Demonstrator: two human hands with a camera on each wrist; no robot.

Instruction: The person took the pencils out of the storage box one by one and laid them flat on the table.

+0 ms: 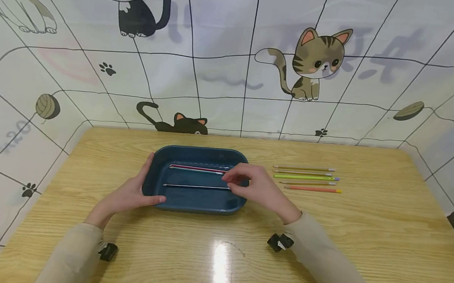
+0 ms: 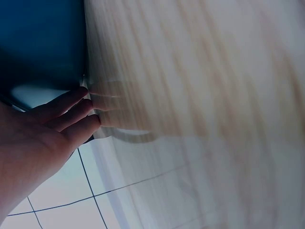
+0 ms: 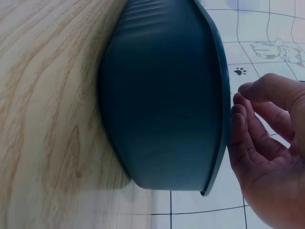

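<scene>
A deep blue rectangular tray with rounded corners (image 1: 195,201) sits towards the far edge of the pale wood-grain surface (image 1: 155,254), left of its middle. The person's left hand (image 1: 130,191) braces it at the left end: the thumb lies over the rim by the front-left corner and the fingers rest fairly straight along the outer wall. That spread, uncurled hand seems meant to steady the tray rather than lift it.

Inside, a slim red pencil with a pale line along it (image 1: 196,169) lies parallel to the tray's back edge. A slim dark pencil (image 1: 196,186) lies across the middle, nearly parallel to the first and well apart from it, probably so that each lies flat along the tray's length.

The right hand (image 1: 256,188) reaches over the tray's right edge, palm side down, with bent fingers and the thumb drawn close to the fingertips. These sit right by the dark pencil's end; whether the grip is closed on it cannot be told, as the tray's wall blocks the right wrist view.

Beyond the tray's right edge, five slim pencils (image 1: 306,177) lie roughly parallel on the surface, conveniently near the right hand. The coral-orange one with a yellow end (image 1: 312,188) is nearest the front edge.
</scene>
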